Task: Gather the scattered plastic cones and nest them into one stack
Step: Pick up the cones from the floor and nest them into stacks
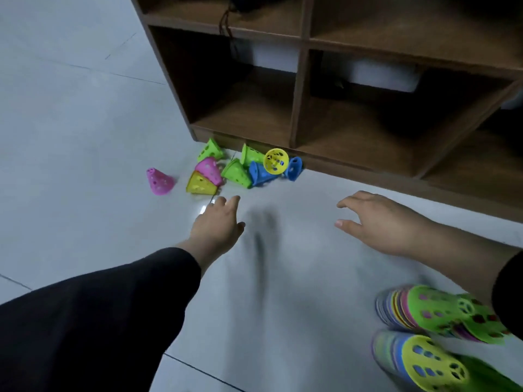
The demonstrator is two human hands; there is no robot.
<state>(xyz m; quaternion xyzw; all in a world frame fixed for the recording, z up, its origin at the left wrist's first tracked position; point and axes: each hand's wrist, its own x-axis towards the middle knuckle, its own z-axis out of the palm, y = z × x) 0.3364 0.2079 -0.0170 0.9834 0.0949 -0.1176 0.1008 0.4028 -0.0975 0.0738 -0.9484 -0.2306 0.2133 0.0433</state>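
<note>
Both hands are stretched out low over the grey tiled floor [70, 114] and neither one is holding anything. The left hand [216, 222] comes out of a black sleeve [119, 301] with its fingers straight and pointing toward the far pile, fingertips just short of the nearest yellow cone [200, 183] but not touching it. The right hand [379, 222] is off to the right with its fingers spread wide and loosely bent, palm down, well apart from the pile, with only floor under it. The scattered cones sit on the floor right against the foot of a brown wooden cubby shelf [300, 89], on the far side of both hands. Running left to right: a pink cone [158, 181] standing on its own a bit left of the rest, then that yellow one tipped over with another pink cone [210, 170] leaning on it, a green cone [210, 149] behind them by the shelf corner, a green cone [236, 173] lying in the middle, another green one [250, 155] behind it, a blue cone [261, 174] on its side, a yellow cone [276, 161] showing its open holed end toward the camera, and one more blue cone [293, 168] at the right end. Down at the near right there are two stacks already nested, lying on their sides and pretty blurry: the farther stack [433, 312] has a green cone on the outside, the nearer stack [418, 363] a yellow one. Both are nearer than the right hand and partly under that forearm.
</note>
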